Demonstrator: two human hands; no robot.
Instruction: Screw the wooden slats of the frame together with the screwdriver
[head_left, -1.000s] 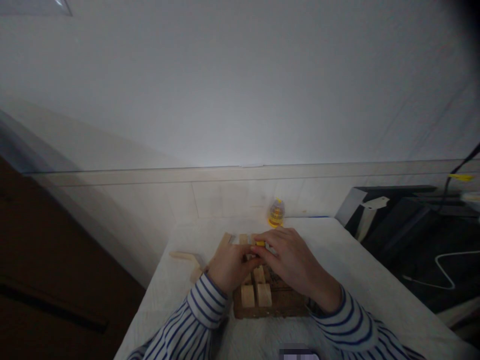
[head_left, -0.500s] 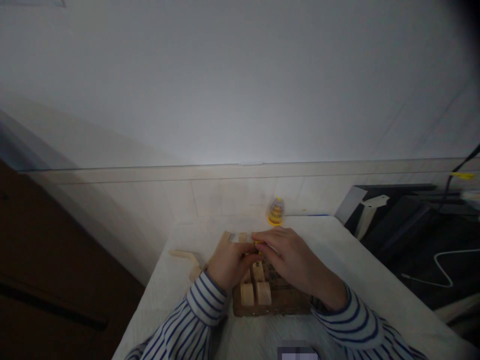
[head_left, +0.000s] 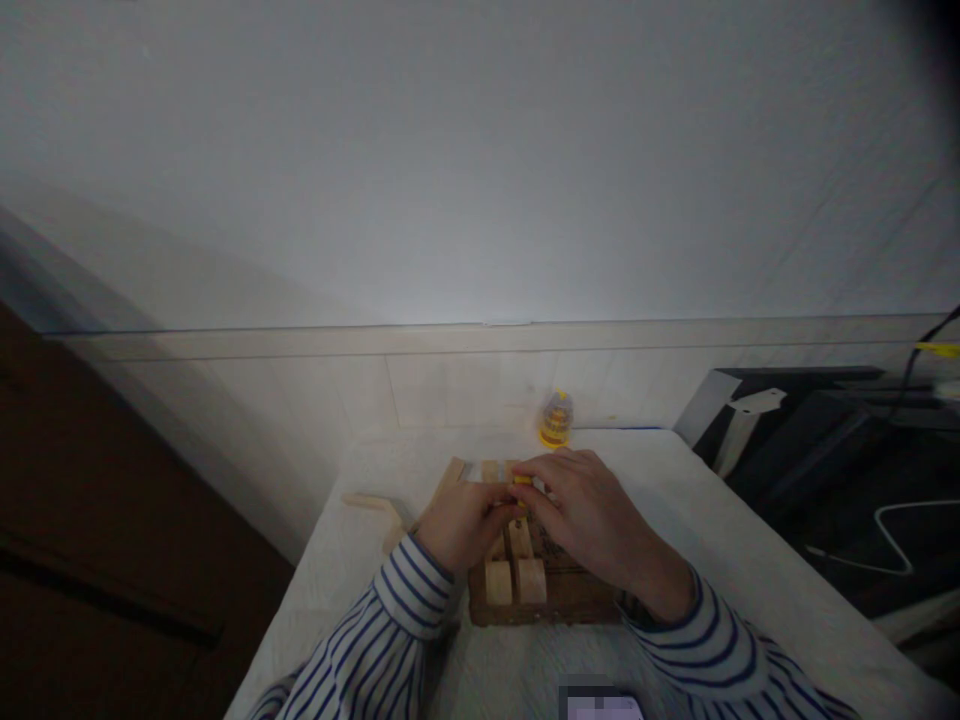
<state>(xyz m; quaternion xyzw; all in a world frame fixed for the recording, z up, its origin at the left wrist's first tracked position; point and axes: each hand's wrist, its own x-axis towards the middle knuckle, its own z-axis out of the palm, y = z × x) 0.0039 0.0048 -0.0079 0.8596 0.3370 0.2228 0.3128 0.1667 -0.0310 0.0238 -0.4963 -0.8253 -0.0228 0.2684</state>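
Observation:
A dark wooden base (head_left: 570,598) with pale wooden blocks (head_left: 515,580) standing on it lies on the white table (head_left: 697,540). Both my hands meet above it. My right hand (head_left: 592,525) is closed, its fingertips pinching a small yellow thing (head_left: 522,481). My left hand (head_left: 461,522) is curled shut against the blocks, its fingertips touching the right hand's; what it grips is hidden. Both sleeves are white with blue stripes.
A small yellow and clear container (head_left: 556,420) stands at the table's far edge by the wall. Loose wooden pieces (head_left: 373,502) lie to the left of the base. Dark furniture with a white cable (head_left: 892,530) is on the right.
Hardly anything has changed: both hands stay together over the blocks, with small finger shifts around the yellow thing. The view has drifted slightly.

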